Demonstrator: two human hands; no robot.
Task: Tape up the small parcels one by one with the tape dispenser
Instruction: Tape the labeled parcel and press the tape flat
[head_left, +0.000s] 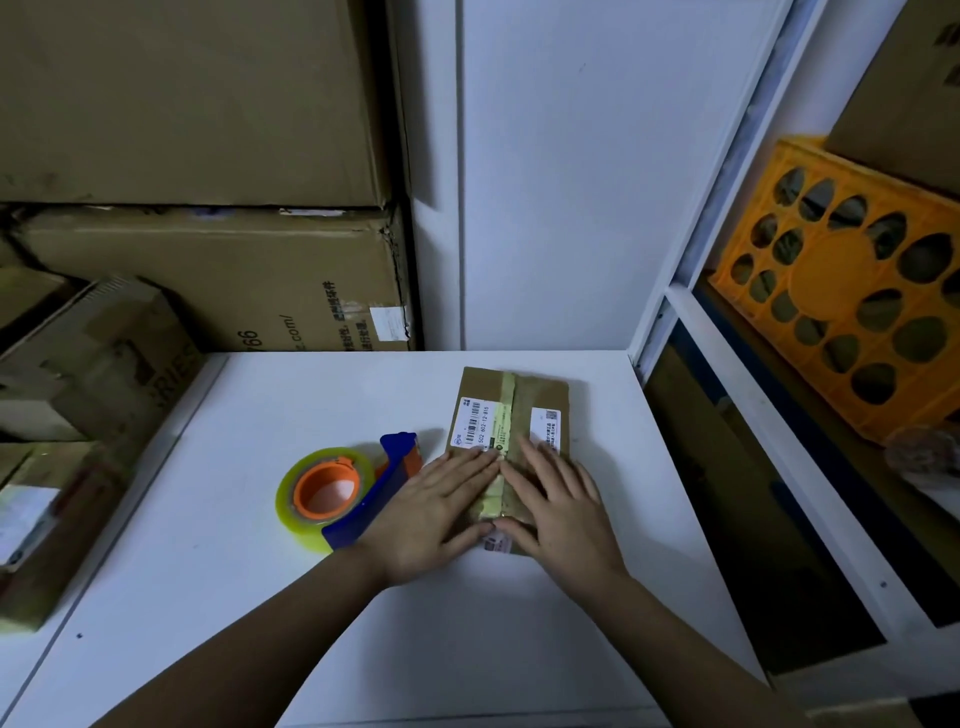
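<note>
Both the left hand (431, 512) and right hand (558, 506) press flat, fingers straight, on the small brown cardboard parcel (511, 410) lying on the white table (208, 571). The blue tape dispenser (345, 491), with its clear roll on an orange hub, sits just left of the parcel.

I am reading "502-602-12-816" beside a barcode on the white label (471, 422) that is sitting on the left half of the small parcel (511, 410). A second white label (546, 427) on the parcel's right half is carrying a QR code and Chinese print too small for me to read. The lower big carton (218, 280) against the wall is showing "66", ".com/" and blurred Chinese characters. The box (104, 353) at the left is showing "RIES".
</note>
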